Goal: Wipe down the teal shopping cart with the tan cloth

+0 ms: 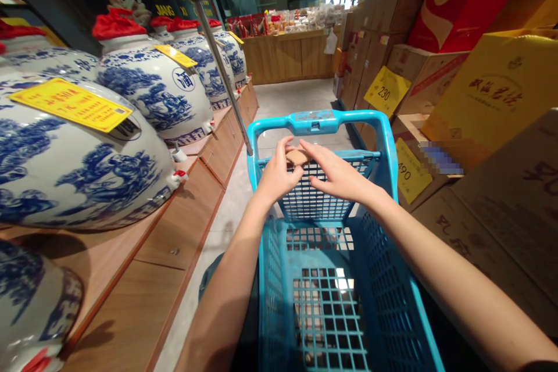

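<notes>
A blue plastic shopping cart stands in a shop aisle right in front of me. Both my arms reach over its basket. My left hand is curled around a small brown object held near the cart's far handle. My right hand lies with fingers stretched out, its fingertips touching the same brown object from the right. What the object is I cannot make out. The basket's mesh floor shows through below my forearms.
Large blue-and-white ceramic jars with red cloth tops and yellow price tags line wooden shelves on the left. Stacked cardboard and yellow boxes fill the right. A metal pole slants down to the cart. A wooden counter closes the aisle.
</notes>
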The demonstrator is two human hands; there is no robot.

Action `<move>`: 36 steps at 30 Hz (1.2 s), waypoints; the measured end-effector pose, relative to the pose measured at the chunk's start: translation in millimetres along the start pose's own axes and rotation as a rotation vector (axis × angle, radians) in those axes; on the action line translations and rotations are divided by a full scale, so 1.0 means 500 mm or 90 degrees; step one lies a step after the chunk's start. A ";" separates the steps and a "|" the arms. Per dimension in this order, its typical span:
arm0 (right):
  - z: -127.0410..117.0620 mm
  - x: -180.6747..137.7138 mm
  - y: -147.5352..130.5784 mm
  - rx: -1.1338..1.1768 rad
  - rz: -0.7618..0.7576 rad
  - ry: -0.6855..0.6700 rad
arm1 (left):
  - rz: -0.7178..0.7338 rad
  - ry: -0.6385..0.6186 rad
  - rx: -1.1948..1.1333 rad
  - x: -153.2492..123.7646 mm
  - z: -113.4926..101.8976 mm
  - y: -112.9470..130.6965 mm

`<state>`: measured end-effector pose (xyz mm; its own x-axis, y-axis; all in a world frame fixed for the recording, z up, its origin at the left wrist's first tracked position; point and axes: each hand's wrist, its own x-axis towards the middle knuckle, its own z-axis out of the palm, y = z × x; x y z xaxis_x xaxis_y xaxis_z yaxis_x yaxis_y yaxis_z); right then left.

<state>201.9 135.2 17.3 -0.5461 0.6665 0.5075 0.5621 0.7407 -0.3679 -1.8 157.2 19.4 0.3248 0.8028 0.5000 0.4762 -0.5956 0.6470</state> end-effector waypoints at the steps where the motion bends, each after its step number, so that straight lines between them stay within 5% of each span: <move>1: 0.001 0.000 -0.003 -0.022 0.004 -0.002 | -0.016 0.015 -0.044 0.001 -0.001 -0.002; 4: 0.003 0.002 -0.017 -0.094 0.019 -0.003 | -0.073 0.071 -0.098 0.003 -0.003 -0.002; 7: 0.007 0.004 -0.034 -0.155 0.036 0.007 | -0.091 0.117 0.021 0.006 -0.001 0.000; 14: 0.011 0.007 -0.046 -0.235 0.056 -0.003 | -0.047 -0.021 0.326 0.006 0.005 0.009; 23: -0.026 -0.023 -0.006 -0.260 0.205 0.124 | 0.002 -0.012 0.344 0.003 0.007 -0.009; 27: -0.025 -0.034 -0.003 -0.256 0.084 0.075 | 0.035 -0.018 0.371 -0.003 0.008 -0.012; 33: -0.040 -0.040 0.000 -0.353 0.282 0.097 | 0.030 -0.036 0.369 -0.008 0.007 -0.005; 36: -0.040 -0.041 -0.002 -0.363 0.248 0.071 | 0.023 -0.047 0.374 -0.007 0.006 -0.003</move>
<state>224.9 119.3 22.8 -0.1890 0.8394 0.5096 0.9590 0.2694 -0.0881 -1.3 155.4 15.0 0.3958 0.7946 0.4604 0.8295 -0.5244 0.1919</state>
